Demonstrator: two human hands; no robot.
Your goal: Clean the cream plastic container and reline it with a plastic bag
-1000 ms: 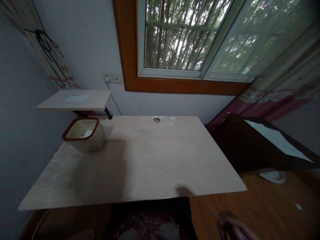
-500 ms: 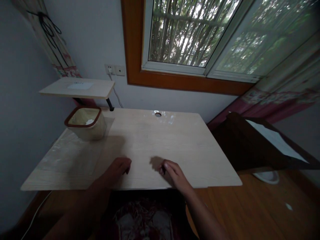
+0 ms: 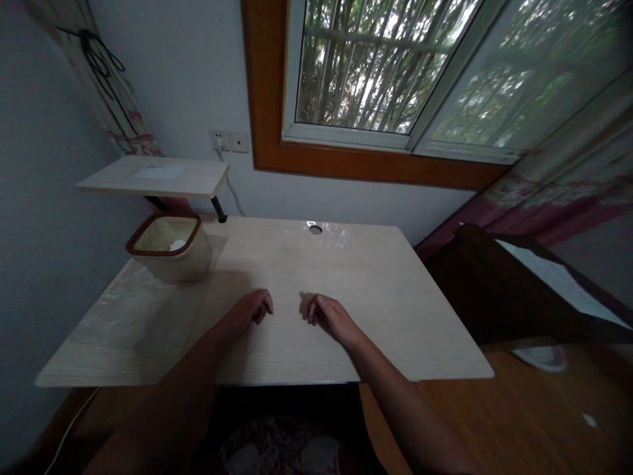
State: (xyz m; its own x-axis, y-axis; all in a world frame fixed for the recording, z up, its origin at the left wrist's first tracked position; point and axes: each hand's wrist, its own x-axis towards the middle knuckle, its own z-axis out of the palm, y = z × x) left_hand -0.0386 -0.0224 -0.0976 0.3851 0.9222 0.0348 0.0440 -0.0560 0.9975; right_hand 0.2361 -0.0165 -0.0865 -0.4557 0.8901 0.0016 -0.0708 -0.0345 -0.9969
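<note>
The left hand (image 3: 253, 307) and the right hand (image 3: 332, 318) are on or just over the desk (image 3: 395, 290), with a gap between them. The fingers of both are softly curled, with nothing seen in them; I cannot tell if they press together. The hands look at rest, so how much is done and how much is left, I cannot tell. The bin (image 3: 178, 265) stands upright at the back left of the desk, nearer the left hand, with something white (image 3: 177, 245) inside. A see-through sheet (image 3: 128, 316) seems to lie under it. Behind it is a small raised shelf (image 3: 205, 178) with paper (image 3: 161, 172) on top. The pale desk has a round hole (image 3: 315, 229) near the back. A big window (image 3: 366, 79) shows trees, and the floor (image 3: 469, 422) is brown
</note>
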